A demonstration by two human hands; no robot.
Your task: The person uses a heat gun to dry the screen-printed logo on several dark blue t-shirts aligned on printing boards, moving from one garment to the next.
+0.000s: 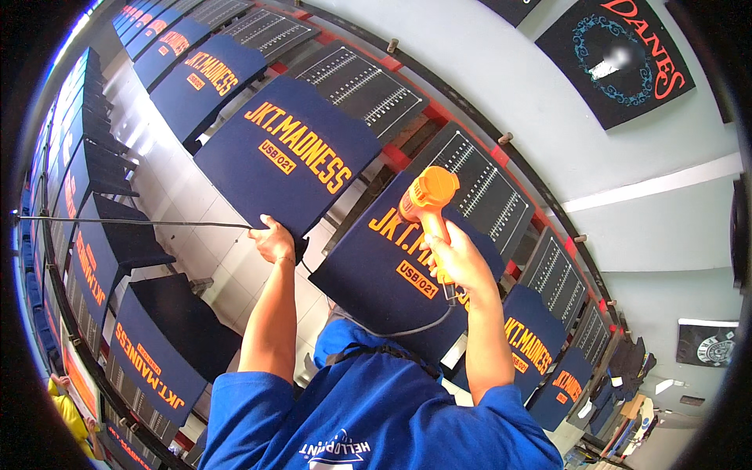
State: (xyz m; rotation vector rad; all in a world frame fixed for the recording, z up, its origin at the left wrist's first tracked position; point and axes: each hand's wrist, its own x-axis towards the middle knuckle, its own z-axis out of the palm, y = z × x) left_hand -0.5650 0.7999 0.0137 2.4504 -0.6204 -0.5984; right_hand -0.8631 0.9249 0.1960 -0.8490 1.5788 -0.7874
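Observation:
An orange hot-air gun (pixel 430 190) is in my right hand (pixel 462 262), with my fingers closed round its handle. It is above a navy shirt (pixel 352 274) with orange and yellow print, stretched flat on a board; the gun and hand hide part of the print. A thin dark cord (pixel 149 222) comes in from the far left to my left hand (pixel 274 240), whose fingers are closed on it. Beyond that hand the cord sags past my body toward the gun. Just past my left hand lies the lower edge of another printed navy shirt (pixel 235 164).
Boards (pixel 364 90) with white ruler marks slope along a dark rail (pixel 470 102) with red parts. A second row of printed navy shirts (pixel 160 352) stands across the tiled aisle (pixel 204 223). At the lower left, a person in yellow (pixel 69 415) is partly visible.

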